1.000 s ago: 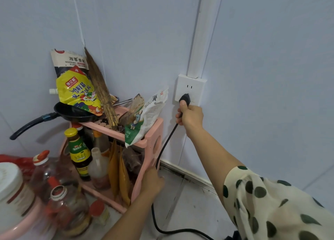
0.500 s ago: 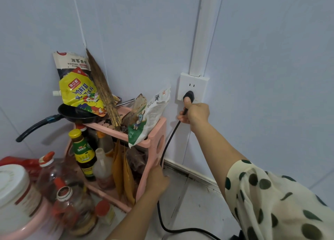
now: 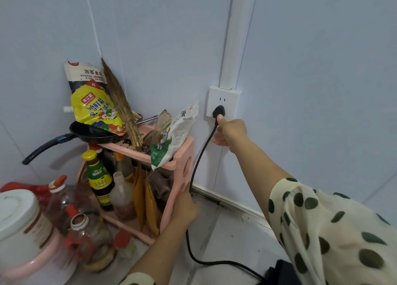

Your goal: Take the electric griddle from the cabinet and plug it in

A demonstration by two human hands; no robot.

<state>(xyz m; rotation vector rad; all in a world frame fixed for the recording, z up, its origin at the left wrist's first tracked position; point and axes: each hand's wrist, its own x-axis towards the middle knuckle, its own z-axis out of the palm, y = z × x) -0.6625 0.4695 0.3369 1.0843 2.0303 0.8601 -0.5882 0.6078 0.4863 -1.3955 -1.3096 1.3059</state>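
Observation:
A black plug [image 3: 218, 111] sits in the lower part of the white wall socket [image 3: 223, 102]. My right hand [image 3: 231, 132] is just below the plug, thumb tip touching its underside, fingers curled near the black cord [image 3: 199, 162] that hangs down and runs across the counter to the lower right. My left hand [image 3: 186, 207] presses against the side of the pink rack [image 3: 182, 162]. A dark edge at the bottom right [image 3: 279, 271] may be the griddle; it is mostly out of view.
The pink rack holds a black frying pan [image 3: 90, 133], seasoning bags [image 3: 94, 106], a straw brush [image 3: 122, 106] and sauce bottles [image 3: 98, 177]. Oil bottles [image 3: 86, 237] and a white-lidded pot [image 3: 19, 220] crowd the lower left. Walls meet in a corner behind.
My right hand has slid down off the plug, which now sits in the socket with only my thumb touching it. The view has shifted a little; my left hand stays on the rack.

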